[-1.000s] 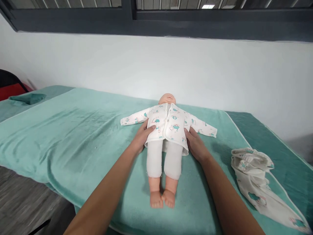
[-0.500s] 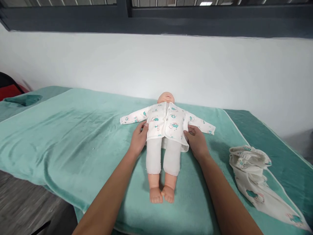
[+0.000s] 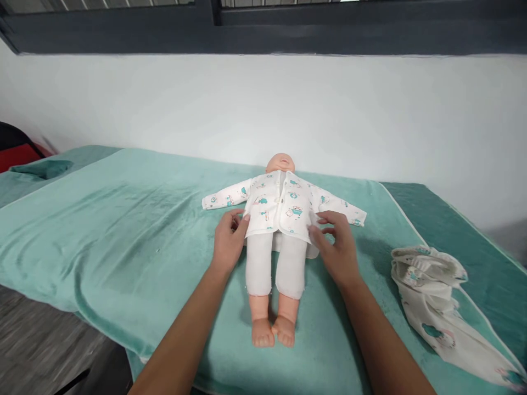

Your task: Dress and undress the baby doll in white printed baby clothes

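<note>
A baby doll (image 3: 280,162) lies on its back, feet toward me, its arms spread out in sleeves. It wears a white printed baby jacket (image 3: 269,206), closed down the front, over white legs with bare feet. At the jacket's left side edge, my left hand (image 3: 230,238) has thumb and fingers closed on the cloth near the hem. My right hand (image 3: 335,244) is at the opposite side edge, its thumb and fingers apart around the lower corner. The jacket's back panel shows below the front hem.
A green plush cover (image 3: 135,219) spreads over the bed. Crumpled white printed clothing (image 3: 436,307) lies to the right. Behind the doll's head rises a white wall (image 3: 263,104) with a dark window frame (image 3: 329,38) above. A red and black item (image 3: 18,153) stands at far left.
My right hand's fingers have spread and lifted slightly at the jacket's side. My left hand has shifted a little left and down. The doll stays in place.
</note>
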Demonstrator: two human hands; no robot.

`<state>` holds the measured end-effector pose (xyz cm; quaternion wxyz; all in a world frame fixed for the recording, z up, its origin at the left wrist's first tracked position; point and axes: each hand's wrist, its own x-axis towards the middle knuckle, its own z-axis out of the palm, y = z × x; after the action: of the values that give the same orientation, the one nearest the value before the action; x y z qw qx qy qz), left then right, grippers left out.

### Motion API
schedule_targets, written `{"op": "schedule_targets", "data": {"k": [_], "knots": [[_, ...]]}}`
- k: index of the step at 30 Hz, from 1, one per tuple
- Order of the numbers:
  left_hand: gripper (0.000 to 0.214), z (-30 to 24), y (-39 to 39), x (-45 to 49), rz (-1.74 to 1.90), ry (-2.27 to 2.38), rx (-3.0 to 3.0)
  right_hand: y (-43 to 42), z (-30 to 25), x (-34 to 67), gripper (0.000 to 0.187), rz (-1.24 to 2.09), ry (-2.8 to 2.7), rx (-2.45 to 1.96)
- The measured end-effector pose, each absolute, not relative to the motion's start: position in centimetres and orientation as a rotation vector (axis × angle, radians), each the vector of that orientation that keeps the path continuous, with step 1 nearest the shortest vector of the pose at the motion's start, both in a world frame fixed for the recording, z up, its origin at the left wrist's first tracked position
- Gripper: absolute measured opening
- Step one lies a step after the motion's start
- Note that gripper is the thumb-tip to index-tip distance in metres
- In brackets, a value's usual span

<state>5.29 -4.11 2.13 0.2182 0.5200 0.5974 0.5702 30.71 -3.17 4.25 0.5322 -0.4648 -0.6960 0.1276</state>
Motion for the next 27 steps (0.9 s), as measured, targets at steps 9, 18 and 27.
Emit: {"op": "schedule_targets", "data": {"k": [9, 18, 27], "knots": [[0.042, 3.6, -4.9, 6.6, 1.429, 1.369, 2.204, -4.3, 5.3, 27.3, 0.027, -0.131, -2.030, -1.032], [0.019, 3.2, -5.0, 6.7, 1.639, 1.510, 2.137, -4.5, 5.3, 27.7, 0.017, 0.168, -1.794, -1.136], [0.029, 2.8, -4.0, 6.7, 1.717, 1.652, 2.136, -3.6, 5.2, 27.3, 0.033, 0.493, -1.549, -1.220]]}}
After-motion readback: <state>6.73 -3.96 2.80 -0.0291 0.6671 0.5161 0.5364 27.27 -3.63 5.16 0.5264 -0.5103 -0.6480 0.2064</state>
